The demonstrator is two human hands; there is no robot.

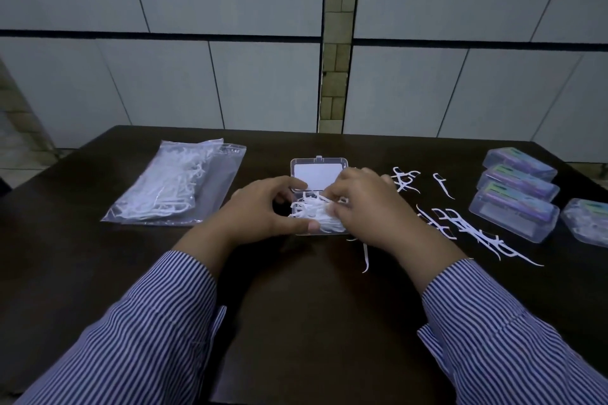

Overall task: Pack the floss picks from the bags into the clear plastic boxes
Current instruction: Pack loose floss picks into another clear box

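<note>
A clear plastic box [318, 174] lies open at the middle of the dark table [312, 306], its lid tipped back and its tray heaped with thin white floss picks [311, 212] — a tangled pile. The left hand [263, 207] curls round the tray's near-left corner, thumb along its front edge. The right hand [365, 204] bends its fingers down onto the pile, pinching picks.

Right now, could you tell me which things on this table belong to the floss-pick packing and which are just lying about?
Part of the job:
- open clear box with picks in it, left hand steadying it, right hand pressing picks in
- bag of picks
- loose picks
- closed boxes

Just lying about:
- nothing besides the table
</note>
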